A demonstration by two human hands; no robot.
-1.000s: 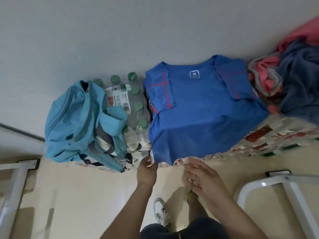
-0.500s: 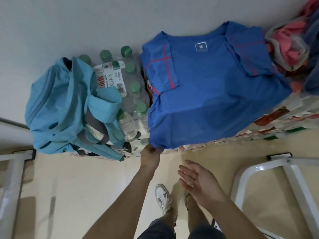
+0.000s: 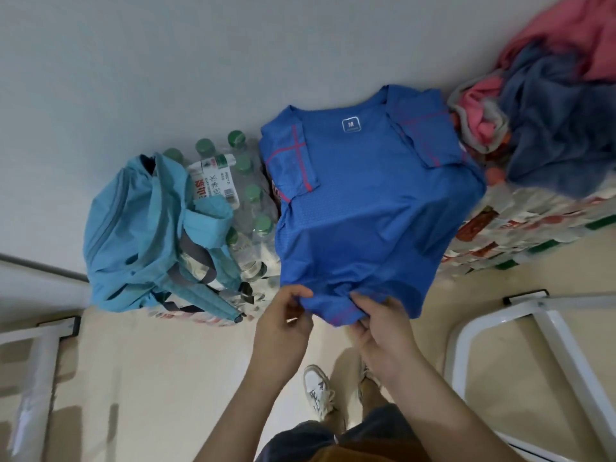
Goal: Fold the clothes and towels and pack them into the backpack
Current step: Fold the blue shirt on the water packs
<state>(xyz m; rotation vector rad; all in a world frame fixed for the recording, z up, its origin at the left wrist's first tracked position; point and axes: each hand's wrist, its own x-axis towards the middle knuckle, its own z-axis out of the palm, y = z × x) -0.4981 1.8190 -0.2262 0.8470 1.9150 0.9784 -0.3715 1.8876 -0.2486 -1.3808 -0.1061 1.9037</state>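
1. Fingers (image 3: pixel 301 293) of the left hand (image 3: pixel 283 325) are pinching the near hem of the blue t-shirt (image 3: pixel 360 211), a bit left of its middle.
2. Right hand (image 3: pixel 383 331) is just beside it, fingers curled round a bunched bit of the same hem.
3. Shirt lies flat on a surface of stacked drink packs (image 3: pixel 520 225), sleeves folded in, M label at the far end.
4. Teal backpack (image 3: pixel 133 228) sits to the left, with a pack of water bottles (image 3: pixel 248 201) between it and the shirt.
5. Messy pile of clothes (image 3: pixel 560 135) is far right.
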